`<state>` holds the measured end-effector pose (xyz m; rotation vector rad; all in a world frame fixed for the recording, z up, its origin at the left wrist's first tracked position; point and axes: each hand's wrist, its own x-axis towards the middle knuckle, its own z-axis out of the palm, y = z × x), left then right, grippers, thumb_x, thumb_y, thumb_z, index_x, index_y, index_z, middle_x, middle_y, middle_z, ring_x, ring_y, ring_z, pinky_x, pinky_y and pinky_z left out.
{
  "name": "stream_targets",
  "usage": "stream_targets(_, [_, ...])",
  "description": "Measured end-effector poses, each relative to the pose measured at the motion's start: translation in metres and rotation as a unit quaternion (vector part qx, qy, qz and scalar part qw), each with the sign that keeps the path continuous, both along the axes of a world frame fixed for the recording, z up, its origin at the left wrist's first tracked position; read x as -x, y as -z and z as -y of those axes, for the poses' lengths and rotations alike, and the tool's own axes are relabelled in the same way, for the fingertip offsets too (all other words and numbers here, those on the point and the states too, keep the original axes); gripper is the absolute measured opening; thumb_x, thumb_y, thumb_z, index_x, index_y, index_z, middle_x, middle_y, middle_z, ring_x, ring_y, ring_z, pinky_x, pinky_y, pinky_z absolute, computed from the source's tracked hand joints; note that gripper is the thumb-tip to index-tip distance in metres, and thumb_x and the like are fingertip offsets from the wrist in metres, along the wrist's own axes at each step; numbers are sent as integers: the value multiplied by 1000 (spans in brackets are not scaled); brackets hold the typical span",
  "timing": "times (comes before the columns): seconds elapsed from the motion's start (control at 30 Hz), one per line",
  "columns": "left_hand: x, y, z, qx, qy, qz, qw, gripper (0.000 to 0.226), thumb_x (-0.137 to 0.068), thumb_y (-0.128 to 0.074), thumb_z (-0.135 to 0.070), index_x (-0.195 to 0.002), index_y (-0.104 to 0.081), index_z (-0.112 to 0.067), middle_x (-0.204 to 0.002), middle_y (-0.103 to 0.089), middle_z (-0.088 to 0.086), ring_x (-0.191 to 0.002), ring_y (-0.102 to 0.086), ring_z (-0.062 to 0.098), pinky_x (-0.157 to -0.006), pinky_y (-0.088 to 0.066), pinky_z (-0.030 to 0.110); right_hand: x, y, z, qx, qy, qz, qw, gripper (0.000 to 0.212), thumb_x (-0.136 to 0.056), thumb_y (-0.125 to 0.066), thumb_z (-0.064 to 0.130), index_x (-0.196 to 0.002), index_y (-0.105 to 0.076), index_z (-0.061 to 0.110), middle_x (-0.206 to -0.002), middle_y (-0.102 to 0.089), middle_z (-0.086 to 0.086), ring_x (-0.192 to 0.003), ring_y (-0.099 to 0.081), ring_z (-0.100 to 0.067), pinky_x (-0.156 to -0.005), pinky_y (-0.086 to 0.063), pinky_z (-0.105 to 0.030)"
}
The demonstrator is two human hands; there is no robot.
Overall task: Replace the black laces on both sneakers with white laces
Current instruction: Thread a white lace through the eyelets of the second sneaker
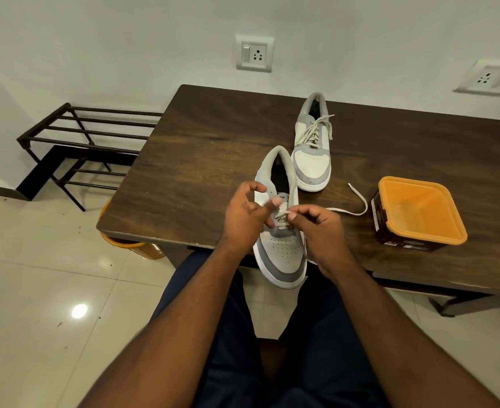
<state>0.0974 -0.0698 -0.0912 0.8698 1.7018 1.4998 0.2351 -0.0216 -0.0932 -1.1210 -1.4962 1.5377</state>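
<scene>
Dark wood table [207,136], frame centre: both hands on grey suede sneaker [281,248]. Left hand [244,219] and right hand [319,228] each pinch flat white lace [357,212].

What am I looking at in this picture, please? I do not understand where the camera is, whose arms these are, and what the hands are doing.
There is one picture, taken by a camera worn on a person's head, looking forward and down. So the two arms are the wearer's own.

On the wooden table stand two grey and white sneakers. The far sneaker is already laced in white. The near sneaker hangs partly over the table edge and is being laced.

The right hand pinches the white lace, whose loose end trails right across the table. The left hand steadies the shoe at the eyelets, fingers curled.

At the right stands an open orange container. Behind the table are a metal rack and wall sockets.
</scene>
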Motion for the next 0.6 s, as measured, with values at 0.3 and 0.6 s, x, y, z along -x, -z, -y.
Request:
stream_targets(0.3, [6, 21, -36, 72, -46, -142, 986, 30, -73, -80, -30, -93, -59, -23, -93, -61, -1, -87, -61, 15, -75, -55, 33, 18, 2, -23, -100, 72, 82, 989, 10, -86, -67, 9, -78, -71, 14, -71, -68, -12, -65, -59, -12, -65, -51, -30])
stream_targets(0.6, [13, 33, -17, 40, -60, 33, 997, 23, -84, -74, -23, -68, -75, -6, -72, -69, 24, -60, -58, 23, -66, -57, 48, 29, 10, -33, -280, -61, 280, 916, 15, -89, -60, 8, -94, -73, 4, -86, -52, -3, -82, -48, -11, -69, -29, -14])
